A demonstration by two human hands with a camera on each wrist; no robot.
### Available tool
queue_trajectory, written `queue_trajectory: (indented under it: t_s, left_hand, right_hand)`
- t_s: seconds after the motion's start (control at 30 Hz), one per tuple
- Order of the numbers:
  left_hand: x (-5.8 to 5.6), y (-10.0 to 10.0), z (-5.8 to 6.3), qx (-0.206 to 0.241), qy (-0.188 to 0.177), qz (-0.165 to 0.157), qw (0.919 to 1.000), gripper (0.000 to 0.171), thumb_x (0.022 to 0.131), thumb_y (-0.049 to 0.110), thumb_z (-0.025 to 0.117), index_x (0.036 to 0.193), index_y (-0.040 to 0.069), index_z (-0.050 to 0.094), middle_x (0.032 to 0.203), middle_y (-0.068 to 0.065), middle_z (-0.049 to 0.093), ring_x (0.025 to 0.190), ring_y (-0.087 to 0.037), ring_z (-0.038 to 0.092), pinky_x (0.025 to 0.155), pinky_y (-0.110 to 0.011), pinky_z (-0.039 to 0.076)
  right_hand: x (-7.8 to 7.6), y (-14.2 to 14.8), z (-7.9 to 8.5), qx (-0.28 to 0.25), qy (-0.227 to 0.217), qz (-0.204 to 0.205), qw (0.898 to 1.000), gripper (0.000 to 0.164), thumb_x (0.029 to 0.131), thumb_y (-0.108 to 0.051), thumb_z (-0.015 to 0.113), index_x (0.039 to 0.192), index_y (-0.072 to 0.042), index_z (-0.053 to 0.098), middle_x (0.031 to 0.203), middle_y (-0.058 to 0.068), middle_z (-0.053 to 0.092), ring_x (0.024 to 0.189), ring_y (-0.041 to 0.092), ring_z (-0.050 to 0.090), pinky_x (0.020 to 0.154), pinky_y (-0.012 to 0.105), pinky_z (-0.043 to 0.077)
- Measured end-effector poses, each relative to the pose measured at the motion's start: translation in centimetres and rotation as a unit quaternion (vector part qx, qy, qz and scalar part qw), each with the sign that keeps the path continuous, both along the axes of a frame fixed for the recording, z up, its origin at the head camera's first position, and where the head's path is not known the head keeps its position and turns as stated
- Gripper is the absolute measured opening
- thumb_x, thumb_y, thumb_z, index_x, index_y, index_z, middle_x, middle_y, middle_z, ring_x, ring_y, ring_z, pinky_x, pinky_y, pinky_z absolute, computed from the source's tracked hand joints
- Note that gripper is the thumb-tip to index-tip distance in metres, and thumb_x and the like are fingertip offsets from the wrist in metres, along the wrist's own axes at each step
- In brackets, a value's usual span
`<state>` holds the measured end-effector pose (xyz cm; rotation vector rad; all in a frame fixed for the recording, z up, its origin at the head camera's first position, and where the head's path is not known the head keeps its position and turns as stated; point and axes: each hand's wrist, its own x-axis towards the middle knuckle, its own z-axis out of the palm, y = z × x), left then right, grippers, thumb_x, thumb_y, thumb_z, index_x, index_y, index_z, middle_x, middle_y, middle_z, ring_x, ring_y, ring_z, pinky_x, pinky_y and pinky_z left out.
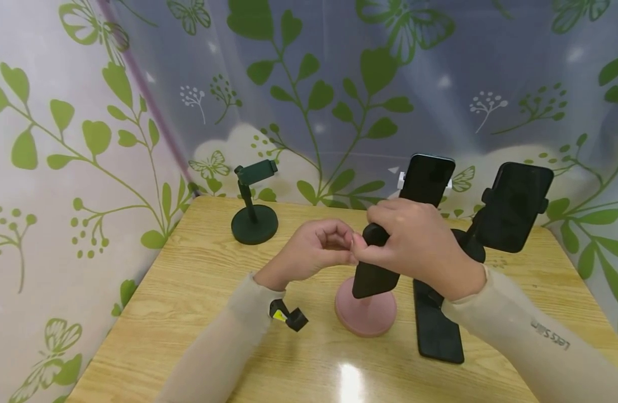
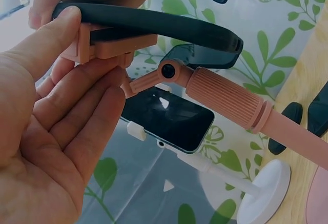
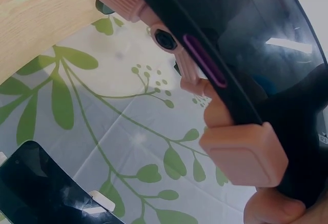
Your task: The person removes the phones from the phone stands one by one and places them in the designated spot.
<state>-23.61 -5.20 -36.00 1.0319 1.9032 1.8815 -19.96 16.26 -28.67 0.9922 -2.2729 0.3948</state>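
A pink phone stand (image 1: pixel 366 310) stands on the table between my hands, a black phone (image 1: pixel 374 282) tilted in its holder. My right hand (image 1: pixel 419 243) grips the upper end of this phone from above. Around the same end, my left hand (image 1: pixel 316 249) pinches: in the left wrist view its thumb lies on the edge of the phone (image 2: pixel 154 21), while its fingers curl under the pink clamp (image 2: pixel 130 47). A square clamp jaw overlaps the phone's edge in the right wrist view. My right palm is hidden.
A dark green phone stand (image 1: pixel 254 224) occupies the back left. Behind my right hand, a phone (image 1: pixel 429 176) sits in a white holder. Farther right is a black stand holding another phone (image 1: pixel 515 207). A black phone (image 1: pixel 439 336) lies below my right forearm. Patterned cloth hangs behind the table (image 1: pixel 188 291).
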Motion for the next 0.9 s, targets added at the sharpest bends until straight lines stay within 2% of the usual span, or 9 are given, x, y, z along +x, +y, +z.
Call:
queue_trajectory:
  t_s: [0.1, 0.3, 0.4, 0.5, 0.63, 0.73, 0.8, 0.9]
  left_hand:
    - [-0.3, -0.1, 0.0, -0.003, 0.009, -0.011, 0.9999, 0.013, 0.094, -0.004, 0.071, 0.106, -0.002, 0.067, 0.104, -0.007, 0.073, 0.093, -0.017, 0.072, 0.087, -0.041, 0.061]
    - [-1.2, -0.1, -0.2, -0.009, 0.07, -0.044, 0.9965, 0.018, 0.093, 0.001, 0.075, 0.111, 0.001, 0.069, 0.11, -0.01, 0.068, 0.1, -0.022, 0.065, 0.097, -0.048, 0.056]
    - [-1.6, 0.0, -0.5, 0.005, 0.057, -0.078, 0.9953, 0.018, 0.095, 0.011, 0.076, 0.109, 0.001, 0.069, 0.109, -0.012, 0.065, 0.097, -0.024, 0.062, 0.092, -0.044, 0.057]
    - [-1.9, 0.2, -0.8, 0.016, 0.024, -0.106, 0.994, 0.033, 0.095, 0.03, 0.075, 0.106, 0.001, 0.067, 0.105, -0.011, 0.063, 0.09, -0.023, 0.06, 0.083, -0.036, 0.056]
    - [-1.9, 0.4, -1.0, 0.018, 0.003, -0.109, 0.9938, 0.048, 0.089, 0.045, 0.075, 0.104, 0.001, 0.065, 0.101, -0.007, 0.06, 0.085, -0.019, 0.057, 0.076, -0.029, 0.052]
    - [-1.9, 0.4, -0.9, 0.019, 0.008, -0.097, 0.9951, 0.039, 0.092, 0.038, 0.076, 0.102, 0.002, 0.063, 0.102, -0.007, 0.06, 0.085, -0.019, 0.057, 0.076, -0.029, 0.052]
    - [-1.8, 0.3, -0.8, 0.015, 0.027, -0.079, 0.9964, 0.026, 0.095, 0.025, 0.076, 0.101, 0.002, 0.063, 0.103, -0.007, 0.061, 0.086, -0.019, 0.059, 0.079, -0.03, 0.053]
    - [-1.7, 0.3, -0.6, 0.003, 0.068, -0.045, 0.9967, 0.013, 0.095, 0.004, 0.075, 0.099, 0.003, 0.063, 0.102, -0.007, 0.063, 0.09, -0.02, 0.063, 0.085, -0.034, 0.057]
  right_hand:
    - [0.1, -0.1, 0.0, -0.001, 0.0, 0.002, 1.0, 0.033, 0.081, -0.024, 0.067, 0.063, -0.02, 0.04, 0.06, -0.008, 0.034, 0.053, 0.008, 0.03, 0.048, 0.025, 0.023]
    - [0.0, -0.2, 0.0, 0.001, -0.007, 0.01, 1.0, 0.032, 0.082, -0.024, 0.067, 0.063, -0.02, 0.04, 0.059, -0.008, 0.035, 0.053, 0.008, 0.031, 0.048, 0.025, 0.025]
    - [0.0, -0.2, 0.0, 0.005, -0.009, 0.012, 1.0, 0.033, 0.083, -0.026, 0.066, 0.064, -0.02, 0.04, 0.06, -0.008, 0.035, 0.052, 0.008, 0.031, 0.047, 0.025, 0.026]
    - [0.0, -0.1, 0.0, 0.008, -0.006, 0.017, 1.0, 0.034, 0.084, -0.027, 0.066, 0.064, -0.02, 0.04, 0.06, -0.008, 0.034, 0.052, 0.008, 0.031, 0.047, 0.025, 0.026]
    - [-0.1, -0.1, -0.1, 0.002, -0.003, 0.037, 0.999, 0.032, 0.084, -0.024, 0.067, 0.063, -0.02, 0.043, 0.06, -0.008, 0.036, 0.053, 0.007, 0.032, 0.048, 0.025, 0.028]
    - [-0.3, 0.0, -0.3, -0.009, -0.007, 0.055, 0.998, 0.029, 0.084, -0.022, 0.067, 0.064, -0.02, 0.046, 0.06, -0.008, 0.038, 0.054, 0.006, 0.034, 0.049, 0.025, 0.031]
    - [-0.4, 0.1, -0.3, -0.016, -0.012, 0.063, 0.998, 0.028, 0.083, -0.021, 0.066, 0.064, -0.02, 0.046, 0.06, -0.008, 0.038, 0.054, 0.006, 0.033, 0.05, 0.025, 0.032]
    - [-0.6, 0.3, -0.4, -0.022, -0.019, 0.069, 0.997, 0.028, 0.083, -0.021, 0.066, 0.064, -0.02, 0.045, 0.06, -0.008, 0.036, 0.054, 0.006, 0.032, 0.05, 0.025, 0.031]
